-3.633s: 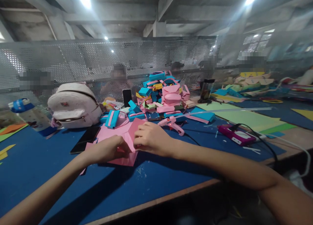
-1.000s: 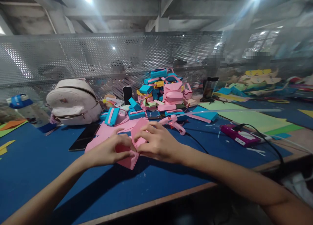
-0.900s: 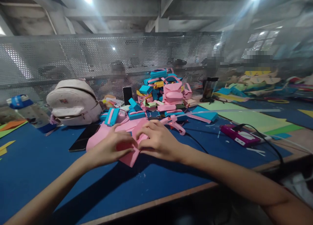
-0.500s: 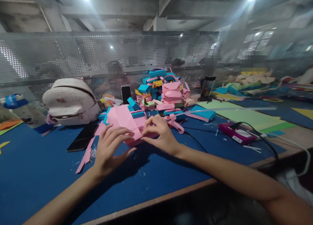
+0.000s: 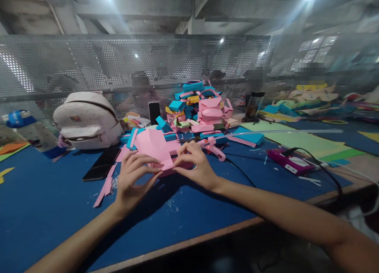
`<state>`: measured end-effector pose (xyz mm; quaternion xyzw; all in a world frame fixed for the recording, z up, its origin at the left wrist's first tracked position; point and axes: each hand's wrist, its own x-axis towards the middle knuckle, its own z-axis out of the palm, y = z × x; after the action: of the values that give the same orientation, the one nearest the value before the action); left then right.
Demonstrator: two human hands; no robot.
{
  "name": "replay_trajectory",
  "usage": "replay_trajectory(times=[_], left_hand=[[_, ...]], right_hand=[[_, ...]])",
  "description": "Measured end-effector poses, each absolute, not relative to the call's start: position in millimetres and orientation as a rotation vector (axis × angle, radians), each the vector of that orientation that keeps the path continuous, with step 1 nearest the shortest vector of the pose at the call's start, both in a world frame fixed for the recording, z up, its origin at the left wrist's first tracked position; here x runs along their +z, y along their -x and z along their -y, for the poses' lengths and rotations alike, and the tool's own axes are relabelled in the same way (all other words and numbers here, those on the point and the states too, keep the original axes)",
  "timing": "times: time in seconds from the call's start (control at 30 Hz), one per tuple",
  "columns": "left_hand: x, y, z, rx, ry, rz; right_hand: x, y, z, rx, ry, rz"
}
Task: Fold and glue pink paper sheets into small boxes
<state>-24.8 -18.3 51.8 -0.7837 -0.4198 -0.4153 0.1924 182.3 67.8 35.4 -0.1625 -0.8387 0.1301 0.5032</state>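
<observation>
A pink paper box (image 5: 152, 144) with a raised flap lies on the blue table before me. My left hand (image 5: 134, 180) is closed on its near edge, thumb and fingertips meeting at the left of the front. Pinching the same edge a little farther right is my right hand (image 5: 194, 162), its thumb and forefinger together. Just beyond the right hand lies a pink glue gun (image 5: 214, 148), with a clear glue stick in its back and a black cord running off to the right. Part of the box's front is hidden behind my fingers.
Behind stands a pile of pink and blue paper boxes (image 5: 207, 107). On the left are a black phone (image 5: 102, 164), a white backpack (image 5: 87, 121), a bottle (image 5: 34, 132) and pink paper strips (image 5: 106, 186). At right, a purple power strip (image 5: 291, 161) lies by green paper sheets (image 5: 299, 138).
My left thumb has come up to meet the fingers at the box's near edge, closing the hand. My right hand keeps its pinch. The view has shifted slightly.
</observation>
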Motion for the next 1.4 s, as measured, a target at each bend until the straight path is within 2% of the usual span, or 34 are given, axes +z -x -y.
replay_trajectory(times=[0.73, 1.2, 1.4], left_hand=[[51.2, 30.6, 16.2, -1.088, 2.15, 1.134], [49.9, 30.8, 17.6, -0.998, 2.049, 1.149], [49.4, 24.9, 16.2, -1.11, 2.053, 1.09]], right_hand=[[31.0, -182.8, -75.7, 0.393, 0.393, 2.011], [32.2, -183.3, -69.9, 0.333, 0.368, 2.024], [33.5, -185.0, -69.6, 0.233, 0.392, 2.054]])
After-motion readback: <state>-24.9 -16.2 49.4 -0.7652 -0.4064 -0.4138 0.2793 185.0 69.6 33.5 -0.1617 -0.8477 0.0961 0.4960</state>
